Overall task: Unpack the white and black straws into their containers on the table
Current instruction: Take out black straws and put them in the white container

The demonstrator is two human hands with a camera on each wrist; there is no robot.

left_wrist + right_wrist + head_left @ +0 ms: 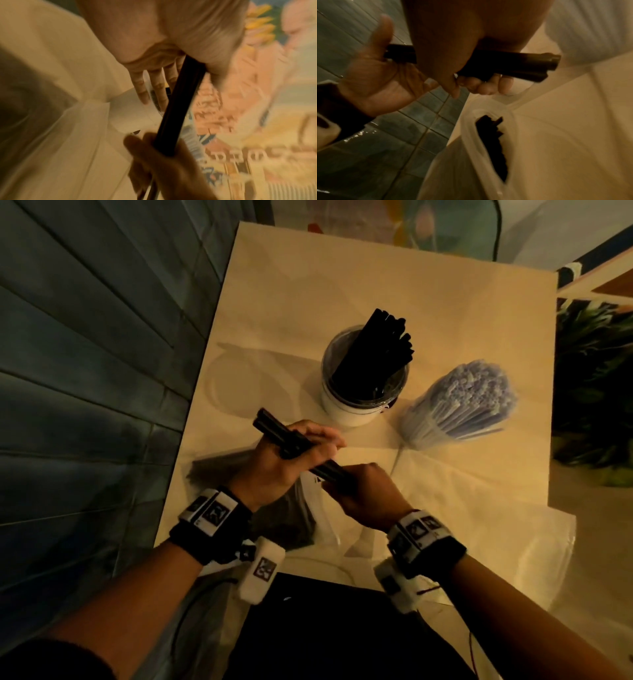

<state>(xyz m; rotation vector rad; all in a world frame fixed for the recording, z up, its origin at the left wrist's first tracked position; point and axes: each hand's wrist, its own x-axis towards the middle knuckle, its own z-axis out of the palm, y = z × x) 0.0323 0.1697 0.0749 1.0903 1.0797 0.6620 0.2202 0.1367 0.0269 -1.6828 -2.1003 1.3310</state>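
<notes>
I observe both hands over the table's (274,285) near edge gripping one bundle of black straws (274,429): the left hand (291,453) is curled round its middle, the right hand (363,491) round its near end. Beyond stand a cup (346,409) holding black straws and, just beside it, a clear container (459,405) packed with white straws. A plastic bag (471,155) with more black straws lies under the hands.

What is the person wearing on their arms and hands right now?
Both hands are bare: left hand, right hand. Each wrist carries a black band bearing white blocks with black square-pattern markers. A white padded unit hangs under each wrist, with thin cables trailing. Forearms are bare.
</notes>
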